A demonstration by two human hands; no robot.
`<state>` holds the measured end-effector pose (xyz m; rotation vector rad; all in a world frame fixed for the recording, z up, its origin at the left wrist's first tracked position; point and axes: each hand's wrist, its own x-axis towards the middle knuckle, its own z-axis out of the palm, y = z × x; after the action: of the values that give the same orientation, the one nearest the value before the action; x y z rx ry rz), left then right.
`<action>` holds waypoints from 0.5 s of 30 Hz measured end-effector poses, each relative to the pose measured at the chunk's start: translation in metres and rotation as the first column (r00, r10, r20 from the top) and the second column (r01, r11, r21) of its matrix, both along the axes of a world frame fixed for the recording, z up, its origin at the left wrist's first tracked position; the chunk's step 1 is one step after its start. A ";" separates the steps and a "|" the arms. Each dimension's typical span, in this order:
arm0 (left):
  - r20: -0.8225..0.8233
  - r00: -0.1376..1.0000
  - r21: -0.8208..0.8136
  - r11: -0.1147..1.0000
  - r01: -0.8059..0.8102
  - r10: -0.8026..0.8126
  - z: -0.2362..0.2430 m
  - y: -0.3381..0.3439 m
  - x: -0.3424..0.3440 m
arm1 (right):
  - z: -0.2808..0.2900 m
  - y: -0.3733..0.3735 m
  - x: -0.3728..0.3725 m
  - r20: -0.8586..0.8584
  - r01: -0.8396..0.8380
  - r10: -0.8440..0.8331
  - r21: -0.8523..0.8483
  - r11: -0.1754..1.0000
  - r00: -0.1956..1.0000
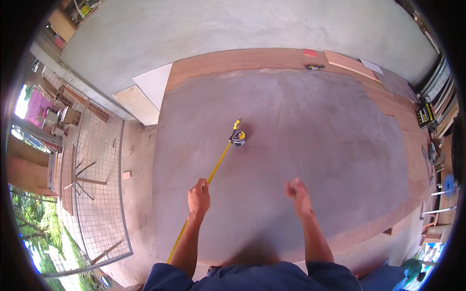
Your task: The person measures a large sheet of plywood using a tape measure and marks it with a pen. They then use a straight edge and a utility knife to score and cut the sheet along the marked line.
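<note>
A tape measure [238, 137] with a black, grey and yellow case rests on the large grey-coated board [281, 121] in front of me. Its yellow blade [221, 161] runs out toward me and passes below the left forearm to the near left edge. My left hand [199, 196] is closed on the blade, fingers pinched around it. To the right, my right hand [298, 194] is curled over the board, slightly blurred. Whether anything sits in its fingers is hidden. A short yellow strap [237, 124] lies at the far end of the case.
Along the board's far bare-wood border lie a dark hand tool [314, 67], a red piece [310, 53] and a thin wooden plank [352, 66]. A black and yellow box [426, 115] stands at the right edge. Left of the board is a wire mesh panel [99, 174].
</note>
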<state>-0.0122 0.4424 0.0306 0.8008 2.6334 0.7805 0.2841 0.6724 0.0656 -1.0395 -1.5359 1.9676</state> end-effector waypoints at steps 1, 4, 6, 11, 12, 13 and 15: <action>0.002 1.000 0.011 1.000 -0.008 0.008 0.002 -0.024 0.009 | 0.004 -0.005 -0.004 0.045 -0.050 0.047 0.088 0.995 0.998; -0.037 0.999 0.066 0.998 -0.013 0.016 0.012 -0.071 0.022 | 0.007 0.000 -0.038 0.259 -0.264 0.128 0.604 0.752 0.957; -0.078 0.997 0.088 0.996 -0.004 0.010 0.022 -0.108 0.043 | 0.001 -0.001 -0.074 0.334 -0.405 0.232 0.685 0.605 0.913; -0.077 0.993 -0.049 0.995 -0.091 0.087 0.041 -0.192 0.109 | -0.035 -0.041 -0.162 0.572 -0.664 0.454 0.745 0.060 0.683; -0.088 0.991 -0.081 0.990 -0.111 0.104 0.043 -0.208 0.119 | -0.041 -0.057 -0.174 0.618 -0.673 0.451 0.738 -0.050 0.644; -0.085 0.989 -0.088 0.987 -0.132 0.124 0.042 -0.221 0.126 | -0.046 -0.069 -0.185 0.673 -0.685 0.442 0.710 -0.161 0.593; -0.099 0.981 -0.091 0.980 -0.176 0.167 0.040 -0.244 0.136 | -0.048 -0.090 -0.202 0.722 -0.762 0.510 0.622 -0.181 0.467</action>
<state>0.1238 0.1981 0.0706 0.6024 2.8262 0.6632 0.0821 0.5821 0.0172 0.3006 -3.1926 0.6397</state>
